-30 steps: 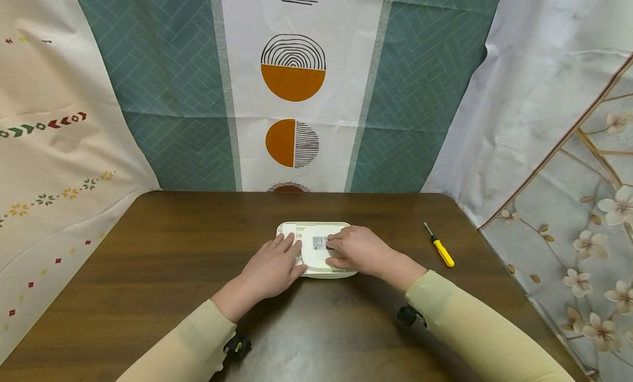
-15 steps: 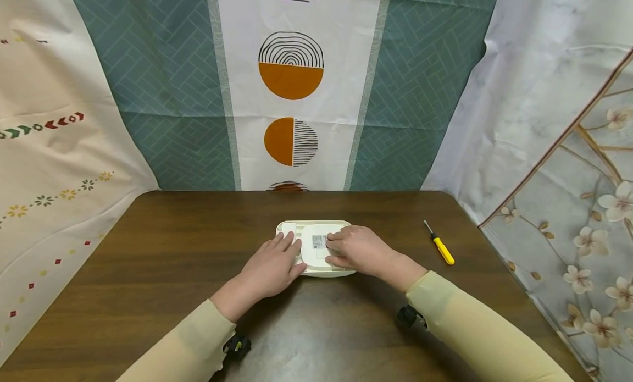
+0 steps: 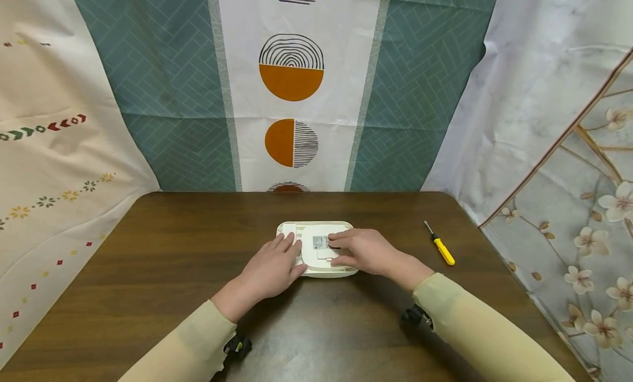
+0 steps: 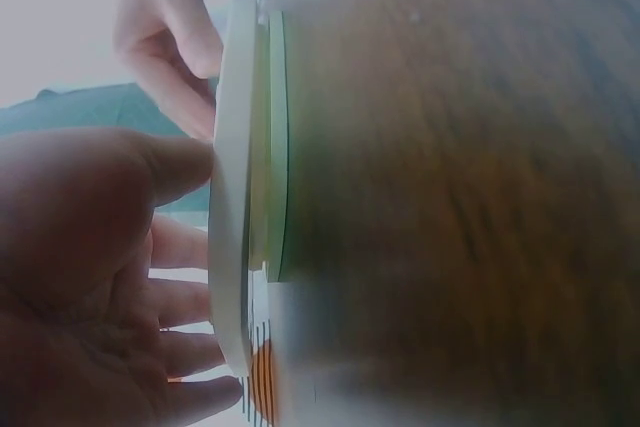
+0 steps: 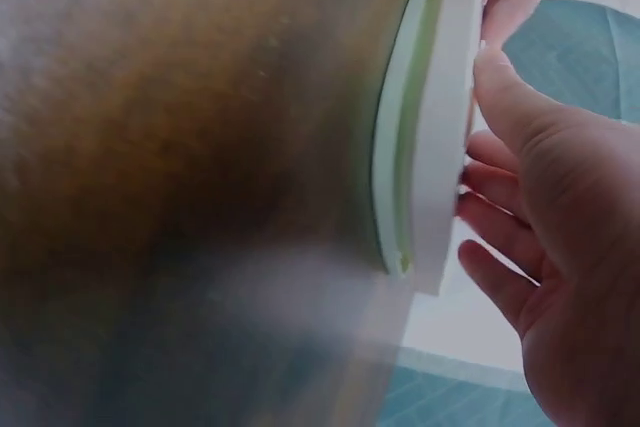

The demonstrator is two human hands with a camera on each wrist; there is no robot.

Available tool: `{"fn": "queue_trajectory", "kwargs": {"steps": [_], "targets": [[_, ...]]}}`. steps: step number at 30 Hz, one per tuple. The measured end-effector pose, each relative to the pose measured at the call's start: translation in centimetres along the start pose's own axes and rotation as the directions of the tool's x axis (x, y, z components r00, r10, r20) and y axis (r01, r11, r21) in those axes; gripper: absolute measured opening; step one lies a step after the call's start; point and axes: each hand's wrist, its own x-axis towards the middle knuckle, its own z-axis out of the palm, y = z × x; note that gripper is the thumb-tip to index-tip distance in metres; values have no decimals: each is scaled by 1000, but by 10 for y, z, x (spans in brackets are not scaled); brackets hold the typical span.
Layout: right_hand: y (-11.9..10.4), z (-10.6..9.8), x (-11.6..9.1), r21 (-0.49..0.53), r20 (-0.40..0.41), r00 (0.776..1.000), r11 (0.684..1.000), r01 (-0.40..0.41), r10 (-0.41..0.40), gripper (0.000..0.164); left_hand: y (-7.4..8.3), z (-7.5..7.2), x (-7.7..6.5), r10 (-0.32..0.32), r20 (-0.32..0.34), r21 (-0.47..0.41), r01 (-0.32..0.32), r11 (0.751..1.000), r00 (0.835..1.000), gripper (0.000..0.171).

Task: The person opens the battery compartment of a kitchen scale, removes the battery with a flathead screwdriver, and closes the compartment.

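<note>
Compared with half a second before, little is seen to have changed: the right hand (image 3: 368, 252) has been drawn slightly toward the right edge of the flat, cream-white plastic device with rounded corners (image 3: 316, 249), so that more of the raised panel on its upper face is uncovered, and a small white tab beneath the label is now exposed. The left hand (image 3: 273, 267) has been kept where it was.

The device is laid flat near the middle of the dark brown wooden table (image 3: 163, 261). In the wrist views a pale green layer is seen along its underside, against the table top.

The left hand is laid on the left part of the device with its fingers straight and relaxed and the thumb set against the near edge; nothing is gripped by it. The right hand is rested on the right part, its fingers extended, with the fingertips (image 3: 334, 239) touching the raised panel beside the label and the thumb lower on the same face. No curling round the device is shown.

A small grey printed label (image 3: 320, 242) is fixed at the centre of the raised panel; its writing is too small to be read, and no brand can be made out.

A small screwdriver with a yellow handle (image 3: 439, 245) is left on the table well to the right of the device, untouched.
</note>
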Motion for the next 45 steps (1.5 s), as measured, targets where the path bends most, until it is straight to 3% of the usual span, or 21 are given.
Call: {"fn": "queue_trajectory", "kwargs": {"steps": [5,10,24,38,45], "targets": [[0,4,-3,148,-4,993,982,-118,120,45,2,1,-1,6,-3,-9,-6,1000,1000,66],[-2,6,-3,198,-12,982,963,-181,187,42,3,1,-1,10,-8,-12,-10,1000,1000,66],[1,10,-2,221,-72,983,964,-149,169,35,2,-2,-2,-4,6,-25,4,1000,1000,65],[1,9,-2,272,-53,981,948,-166,187,28,1,0,-1,-7,-4,-29,7,1000,1000,66],[-1,11,-7,266,-73,986,955,-128,152,26,1,-1,-2,-8,-4,-36,8,999,1000,65]]}}
